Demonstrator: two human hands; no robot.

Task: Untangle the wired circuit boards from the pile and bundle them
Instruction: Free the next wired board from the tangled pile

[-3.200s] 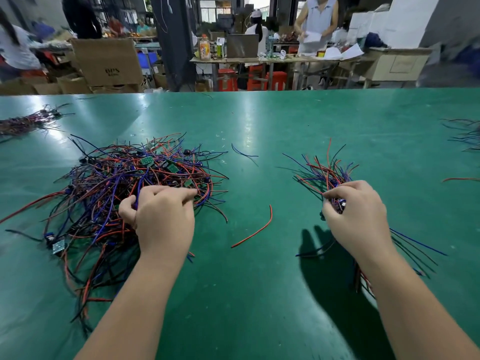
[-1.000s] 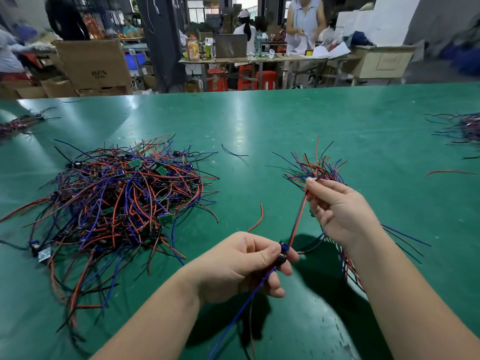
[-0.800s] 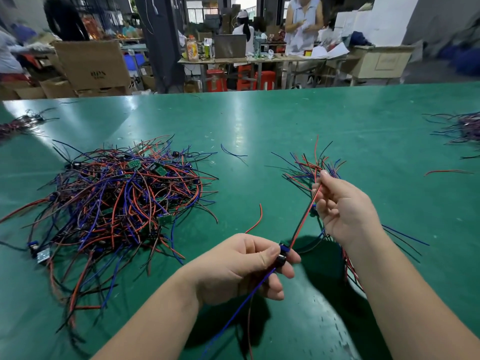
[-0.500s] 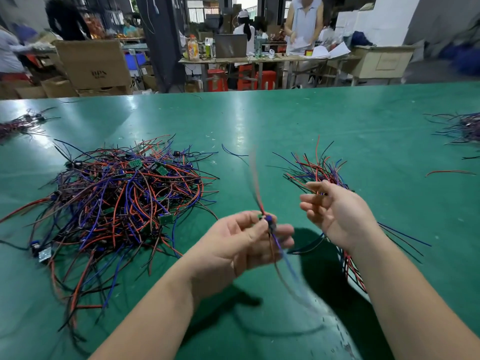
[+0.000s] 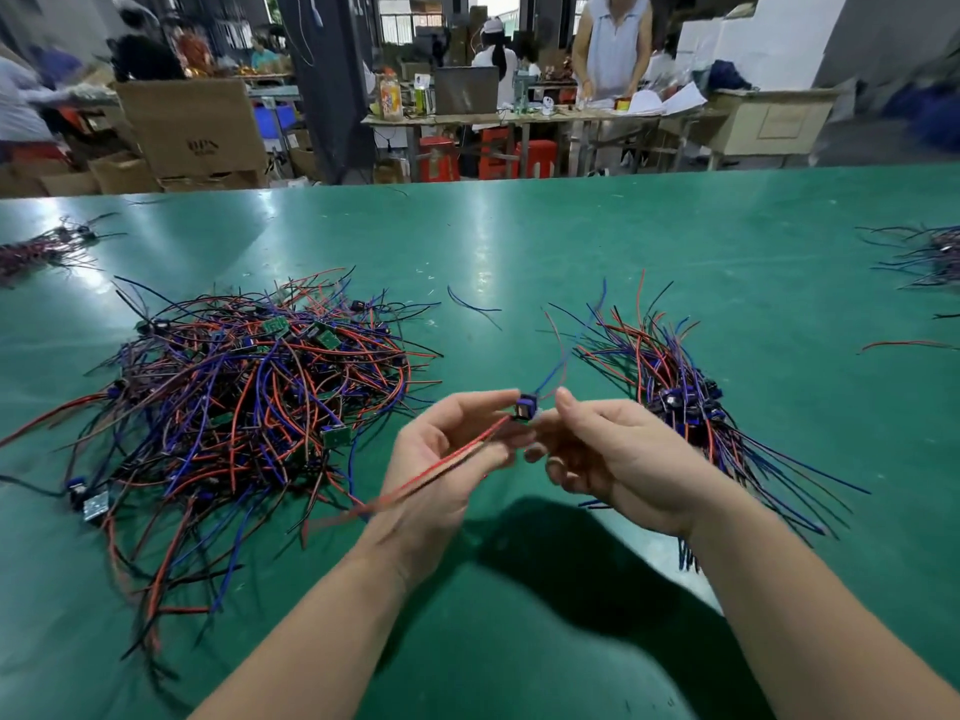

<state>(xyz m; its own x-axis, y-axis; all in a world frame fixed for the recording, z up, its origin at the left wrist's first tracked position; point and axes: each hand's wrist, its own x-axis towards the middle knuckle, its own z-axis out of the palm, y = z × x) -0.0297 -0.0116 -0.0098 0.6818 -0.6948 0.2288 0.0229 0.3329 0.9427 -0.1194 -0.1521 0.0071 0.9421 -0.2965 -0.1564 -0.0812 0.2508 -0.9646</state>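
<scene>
Since 0.5 s earlier, the hands were brought closer together over the table [image 5: 519, 241], and the wired board [image 5: 524, 409] was flipped, so that its red lead [image 5: 441, 467] trailed back across the left palm instead of pointing up.

Head view (only one supplied): the board was held clear of the table, btwn the tangled pile [image 5: 249, 402] on the left and the sorted bundle [image 5: 680, 392] on the right, touching neither. The left hand [image 5: 441, 459] was seen palm-up, fingers mostly extended, w/ the board pinched at the forefinger tip and thumb. The right hand [image 5: 613, 459] was seen w/ fingers loosely curled, forefinger tip just beside the board; whether the board was gripped from that side could not be told, owing to blur. A blue lead [image 5: 556, 374] was seen rising from the board toward the far side.

Handling, as judged: the board would be very light and rigid, the leads thin, limp and springy, so snagging on neighbours was to be expected. Solder joints were prob. the weak pt, so pulling by a lead alone was to be avoided. Hold was best taken on the board's body, w/ the leads smoothed straight by the other hand. Next, it was judged, the board would need laying onto the bundle, leads fanned the same way. Much of the pile was left unsorted, so the task was judged far from done.
</scene>
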